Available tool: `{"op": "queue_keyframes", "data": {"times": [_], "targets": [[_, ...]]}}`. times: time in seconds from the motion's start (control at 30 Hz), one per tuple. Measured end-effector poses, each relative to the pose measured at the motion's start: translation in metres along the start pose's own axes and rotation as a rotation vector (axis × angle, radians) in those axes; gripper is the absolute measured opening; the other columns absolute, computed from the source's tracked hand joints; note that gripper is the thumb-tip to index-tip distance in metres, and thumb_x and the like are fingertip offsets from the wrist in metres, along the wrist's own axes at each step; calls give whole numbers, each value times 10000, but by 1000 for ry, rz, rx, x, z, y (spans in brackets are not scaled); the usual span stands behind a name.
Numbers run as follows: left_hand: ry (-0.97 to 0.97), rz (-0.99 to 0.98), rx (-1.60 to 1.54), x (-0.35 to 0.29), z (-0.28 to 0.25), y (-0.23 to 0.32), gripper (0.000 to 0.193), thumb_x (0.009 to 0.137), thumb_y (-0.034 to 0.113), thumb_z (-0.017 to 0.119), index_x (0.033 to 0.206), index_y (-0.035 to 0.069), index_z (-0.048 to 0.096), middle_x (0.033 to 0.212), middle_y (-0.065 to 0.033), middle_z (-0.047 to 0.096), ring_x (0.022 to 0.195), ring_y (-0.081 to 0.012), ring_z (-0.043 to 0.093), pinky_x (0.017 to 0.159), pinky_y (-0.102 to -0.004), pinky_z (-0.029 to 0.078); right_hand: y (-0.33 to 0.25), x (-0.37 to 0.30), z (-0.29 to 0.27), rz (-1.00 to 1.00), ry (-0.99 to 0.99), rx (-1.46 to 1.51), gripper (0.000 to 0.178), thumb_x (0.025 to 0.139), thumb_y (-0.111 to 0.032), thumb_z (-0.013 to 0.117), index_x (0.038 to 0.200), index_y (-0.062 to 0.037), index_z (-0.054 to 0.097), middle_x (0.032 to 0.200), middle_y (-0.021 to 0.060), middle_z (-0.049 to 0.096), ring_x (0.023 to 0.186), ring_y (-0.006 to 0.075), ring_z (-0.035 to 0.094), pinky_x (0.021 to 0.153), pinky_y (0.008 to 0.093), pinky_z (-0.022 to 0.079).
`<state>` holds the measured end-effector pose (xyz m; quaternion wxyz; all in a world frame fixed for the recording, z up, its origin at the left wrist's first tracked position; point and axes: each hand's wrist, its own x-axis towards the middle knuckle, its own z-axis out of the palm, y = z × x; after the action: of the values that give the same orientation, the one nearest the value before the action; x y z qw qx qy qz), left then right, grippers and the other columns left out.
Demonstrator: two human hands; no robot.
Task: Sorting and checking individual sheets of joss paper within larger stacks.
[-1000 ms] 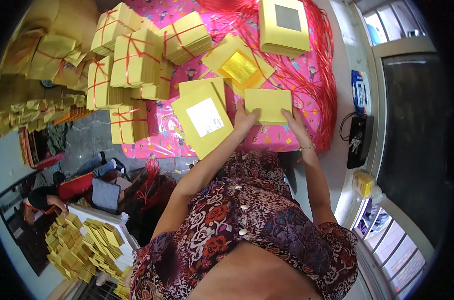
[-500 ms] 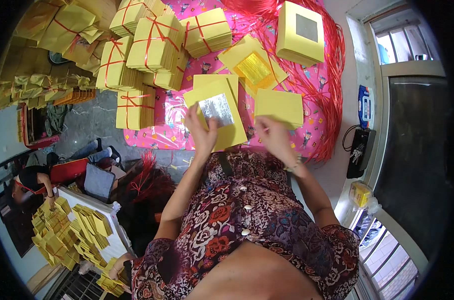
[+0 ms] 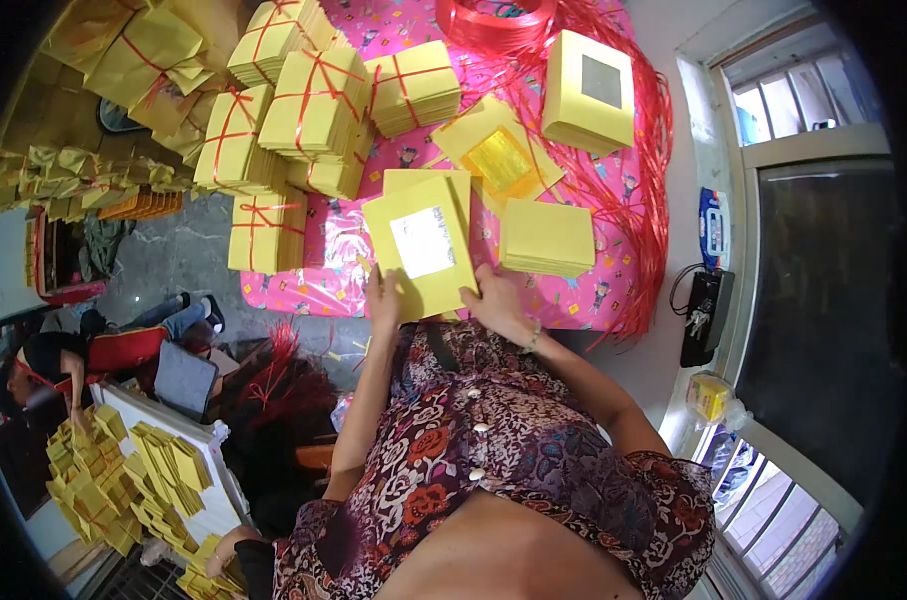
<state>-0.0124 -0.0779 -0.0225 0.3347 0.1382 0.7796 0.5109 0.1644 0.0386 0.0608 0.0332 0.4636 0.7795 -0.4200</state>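
Yellow paper sheets with a silver foil square (image 3: 423,243) lie tilted before me on the pink cloth. My left hand (image 3: 382,300) grips their lower left edge, the thumb close to the paper. At the lower right corner, my right hand (image 3: 499,305) has its fingers closed on the edge. More yellow paper (image 3: 414,180) shows from beneath, at the far side. To the right sits a low stack of plain yellow sheets (image 3: 548,236), apart from my right hand. Behind it lies a yellow sheet with a gold foil square (image 3: 500,160).
Bundles of yellow paper tied with red string (image 3: 314,100) are piled at the left. A tall yellow stack (image 3: 588,90) stands at the far right, beside red plastic strands (image 3: 654,200). At lower left, other people's hands handle yellow paper on a white table (image 3: 209,455).
My right hand has moved left from near the plain stack to the foil sheets' lower right edge. My left hand has slid off the foil down to the left edge.
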Motion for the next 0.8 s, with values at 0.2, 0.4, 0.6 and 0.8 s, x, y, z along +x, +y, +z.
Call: {"op": "queue_keyframes", "data": {"times": [0.2,0.4,0.6,0.8], "targets": [[-164,-276,-171,19,-29,2,519,966,436,362,1291,58,512,1116,-79,610,939,-155,555,808,-277,400,1,-4,12,-70,84,139,330,847,-241,584,942,15,400,701,247,572,661,435,592,596,513,441],[-205,-404,-170,38,-33,2,552,931,490,410,1281,79,521,1070,-46,627,871,-156,575,754,-253,414,-33,-16,-36,-64,-39,608,222,845,-147,643,885,-19,466,671,46,510,599,133,526,508,302,393],[-416,-210,50,60,-20,5,646,821,407,674,1209,-76,494,1044,-137,629,953,-202,602,804,-322,493,-28,1,-117,-76,22,970,310,926,-120,554,1212,-55,455,1052,51,608,829,115,614,560,244,547],[-370,-192,92,57,-17,17,701,702,346,803,1144,-117,517,1019,-179,639,861,-221,648,715,-326,542,26,69,-220,-185,317,1065,202,930,-113,556,1109,-53,484,1068,68,610,854,143,628,609,244,513]]}}
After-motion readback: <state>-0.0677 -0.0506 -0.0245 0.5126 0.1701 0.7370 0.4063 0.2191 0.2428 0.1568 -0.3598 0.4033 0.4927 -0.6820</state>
